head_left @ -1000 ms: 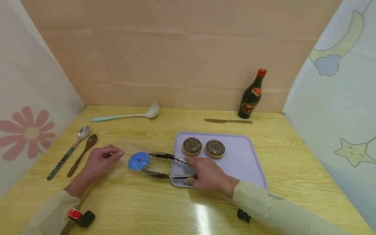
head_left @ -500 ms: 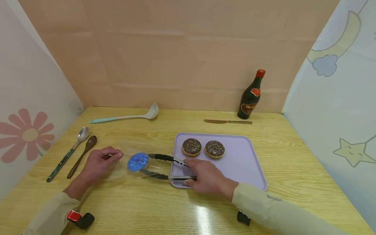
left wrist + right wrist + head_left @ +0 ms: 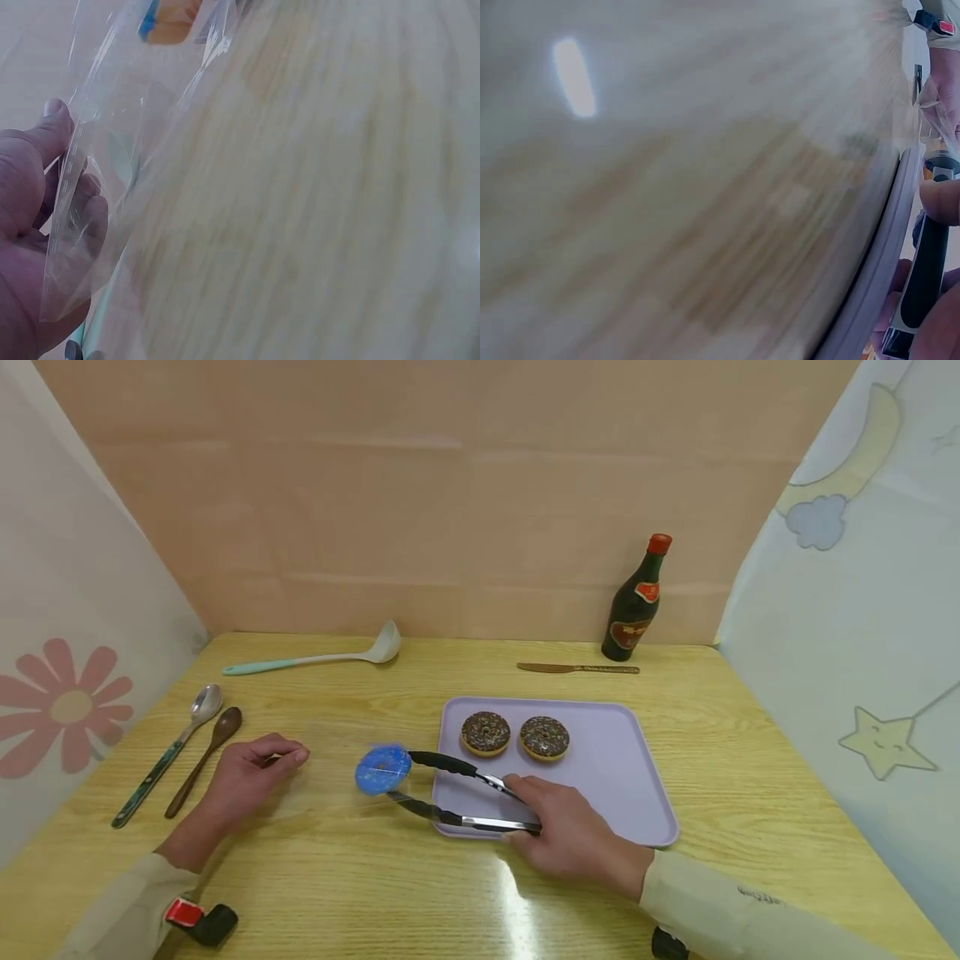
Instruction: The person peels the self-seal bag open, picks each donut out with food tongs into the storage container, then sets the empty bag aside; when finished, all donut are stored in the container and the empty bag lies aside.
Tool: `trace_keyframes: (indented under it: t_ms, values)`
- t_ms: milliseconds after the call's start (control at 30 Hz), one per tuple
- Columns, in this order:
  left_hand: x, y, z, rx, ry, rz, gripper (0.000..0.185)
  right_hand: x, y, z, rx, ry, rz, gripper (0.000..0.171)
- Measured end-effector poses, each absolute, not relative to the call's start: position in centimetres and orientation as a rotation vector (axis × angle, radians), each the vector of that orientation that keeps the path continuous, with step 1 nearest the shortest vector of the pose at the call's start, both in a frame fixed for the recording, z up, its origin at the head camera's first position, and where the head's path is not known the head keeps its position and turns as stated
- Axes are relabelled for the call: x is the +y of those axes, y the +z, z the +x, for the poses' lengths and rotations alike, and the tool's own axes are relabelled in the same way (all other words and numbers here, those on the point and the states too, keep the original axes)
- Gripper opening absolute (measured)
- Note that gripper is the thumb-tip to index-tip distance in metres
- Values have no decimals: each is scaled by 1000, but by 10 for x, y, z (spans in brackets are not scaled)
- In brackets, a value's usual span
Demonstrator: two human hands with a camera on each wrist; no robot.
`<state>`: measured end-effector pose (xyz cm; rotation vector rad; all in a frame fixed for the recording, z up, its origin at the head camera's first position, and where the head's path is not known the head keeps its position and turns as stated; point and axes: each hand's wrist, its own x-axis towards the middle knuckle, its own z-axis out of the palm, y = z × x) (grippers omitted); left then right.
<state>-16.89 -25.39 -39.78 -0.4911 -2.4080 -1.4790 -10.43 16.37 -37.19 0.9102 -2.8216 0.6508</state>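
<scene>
My left hand (image 3: pixel 251 777) pinches the edge of a clear plastic bag (image 3: pixel 120 157) between thumb and fingers; in the left wrist view some fingers show through the film. A blue-iced doughnut (image 3: pixel 383 768) is at the right part of the bag, seen through the plastic. At its right edge are the black tips of the tongs (image 3: pixel 450 764), spread to either side. My right hand (image 3: pixel 566 827) grips the tongs by their metal arms, above the front left of a lilac tray (image 3: pixel 615 777). Two chocolate-iced doughnuts, one left (image 3: pixel 485 733) and one right (image 3: pixel 544 738), lie on that tray.
Left of my left hand lie a metal spoon (image 3: pixel 161 768) and a brown wooden spoon (image 3: pixel 206 760). Along the back are a ladle (image 3: pixel 322 657), a table knife (image 3: pixel 577 668) and a dark bottle (image 3: pixel 633 602) standing upright. Fabric walls border the table (image 3: pixel 360 893).
My right hand and the tongs have moved right, and the blue doughnut has shifted right with the tips. My left hand has stayed nearly still. The tray and its doughnuts have not moved.
</scene>
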Motion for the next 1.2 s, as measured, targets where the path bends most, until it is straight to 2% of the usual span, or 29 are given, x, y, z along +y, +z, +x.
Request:
trace_keyframes:
  t_ms: [300,667,1000,1200]
  values:
    - [-245,-383,-161,-2400,-1454,-467,6,192,-367,-83,-2744,716,852,58]
    - [-256,-397,-167,-2429,-1420,-420,8,233,-363,-54,-2693,728,686,61]
    - [-244,-373,-151,-2412,-1392,-460,7,276,-360,-39,-2605,714,534,63]
    - [-255,-391,-162,-2425,-1377,-442,7,308,-361,-32,-2635,605,356,63]
